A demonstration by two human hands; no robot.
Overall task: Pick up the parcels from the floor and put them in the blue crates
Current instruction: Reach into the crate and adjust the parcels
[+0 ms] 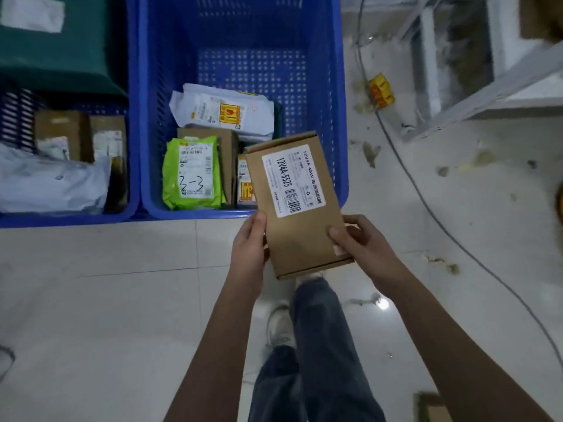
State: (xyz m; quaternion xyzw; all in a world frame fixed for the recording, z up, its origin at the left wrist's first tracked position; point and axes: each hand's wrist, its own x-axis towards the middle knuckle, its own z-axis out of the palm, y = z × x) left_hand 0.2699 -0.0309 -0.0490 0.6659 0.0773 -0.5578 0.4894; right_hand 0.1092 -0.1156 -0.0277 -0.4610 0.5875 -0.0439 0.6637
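Note:
A brown cardboard box [300,229] with a white barcode label is held in the air over the near right corner of the middle blue crate [338,95]. My left hand [248,248] grips its left edge, thumb on top. My right hand [359,245] grips its lower right side, thumb on the top face. Inside that crate lie a green pouch [192,175], a white mailer [222,112] and brown boxes [227,147]. A second blue crate [61,219] on the left holds grey and white mailers, brown boxes and a dark green bag.
White tiled floor with stains lies around my legs and shoes [280,327]. A grey cable [426,205] runs across the floor on the right. A yellow packet [380,89] lies by a grey metal shelf frame [487,83]. Another brown parcel [431,406] sits at the bottom right.

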